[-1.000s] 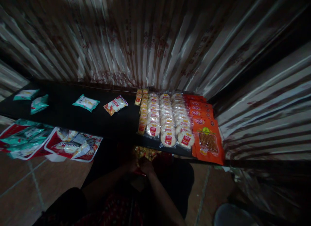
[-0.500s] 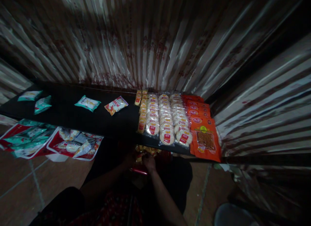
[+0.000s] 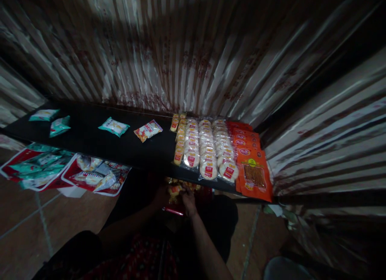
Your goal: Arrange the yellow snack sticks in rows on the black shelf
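A small yellow wrapped snack packet [image 3: 175,189] is between my hands, just below the front edge of the black shelf [image 3: 141,154]. The fingers of my right hand [image 3: 188,200] close on its right end. Deep shadow covers my left hand [image 3: 162,195], at the packet's left side, and its fingers cannot be made out. Beneath both hands, more yellow packets [image 3: 173,199] lie in a red basket with a red handle [image 3: 174,211] at the near side. On the shelf above, a column of similar yellow packets [image 3: 179,145] stands beside rows of round white crackers in clear wrappers [image 3: 208,169].
Orange snack bags [image 3: 255,175] overlap at the shelf's right end. A white-and-orange bag [image 3: 147,130] and several teal bags [image 3: 113,126] lie farther left. Two red baskets of bags [image 3: 36,167] [image 3: 96,179] sit below left. Striped curtains [image 3: 181,51] hang behind and at the right.
A yellow packet has come up into clearer view between my hands. My right hand has turned slightly and shifted a little right. The view has moved slightly; the shelf goods look the same.
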`<state>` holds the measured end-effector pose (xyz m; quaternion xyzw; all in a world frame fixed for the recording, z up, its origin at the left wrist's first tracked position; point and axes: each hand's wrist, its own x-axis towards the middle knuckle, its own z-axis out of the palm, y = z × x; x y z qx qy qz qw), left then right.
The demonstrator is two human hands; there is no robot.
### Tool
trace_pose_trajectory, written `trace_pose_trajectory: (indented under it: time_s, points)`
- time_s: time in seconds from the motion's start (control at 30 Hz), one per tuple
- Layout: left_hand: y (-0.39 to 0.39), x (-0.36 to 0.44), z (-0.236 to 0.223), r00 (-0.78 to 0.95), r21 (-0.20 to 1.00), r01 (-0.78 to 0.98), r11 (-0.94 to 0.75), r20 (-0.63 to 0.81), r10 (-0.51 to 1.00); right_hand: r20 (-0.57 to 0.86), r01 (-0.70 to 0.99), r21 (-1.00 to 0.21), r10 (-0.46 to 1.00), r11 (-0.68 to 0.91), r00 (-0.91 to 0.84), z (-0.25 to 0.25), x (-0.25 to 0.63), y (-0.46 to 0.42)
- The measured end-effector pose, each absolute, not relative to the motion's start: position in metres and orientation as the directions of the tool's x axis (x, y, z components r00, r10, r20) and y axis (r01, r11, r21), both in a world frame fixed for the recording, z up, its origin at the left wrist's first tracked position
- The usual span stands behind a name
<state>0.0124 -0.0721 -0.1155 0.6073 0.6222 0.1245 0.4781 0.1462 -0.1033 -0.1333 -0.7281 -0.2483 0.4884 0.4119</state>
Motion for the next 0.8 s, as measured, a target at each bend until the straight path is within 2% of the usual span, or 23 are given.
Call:
trace_pose_trajectory:
  time_s: [0.2,0.33,0.43,0.57,0.7,0.8]
  points:
    - [-0.077,0.014,-0.100,0.256,0.715,0.683,0.151,-0.428,0.867,-0.499,-0.204,-0.866,0.762,-0.456,0.414,-0.130,0.142,-0.106]
    - [-0.083,0.014,-0.093,0.283,0.702,0.706,0.096,-0.403,0.870,-0.498,-0.199,-0.866,0.760,-0.458,0.417,-0.130,0.139,-0.109]
    - [-0.089,0.014,-0.093,0.299,0.717,0.686,0.126,-0.435,0.850,-0.506,-0.223,-0.862,0.748,-0.455,0.430,-0.131,0.138,-0.110]
    - [-0.093,0.013,-0.104,0.248,0.753,0.594,0.283,-0.507,0.826,-0.540,-0.323,-0.838,0.752,-0.440,0.378,-0.132,0.137,-0.112]
    - [-0.090,0.013,-0.121,0.199,0.746,0.291,0.599,-0.659,0.725,-0.590,-0.388,-0.794,0.748,-0.468,0.305,-0.129,0.136,-0.114]
    - [-0.087,0.012,-0.130,0.213,0.715,0.188,0.674,-0.699,0.682,-0.636,-0.418,-0.757,0.713,-0.502,0.296,-0.127,0.135,-0.114]
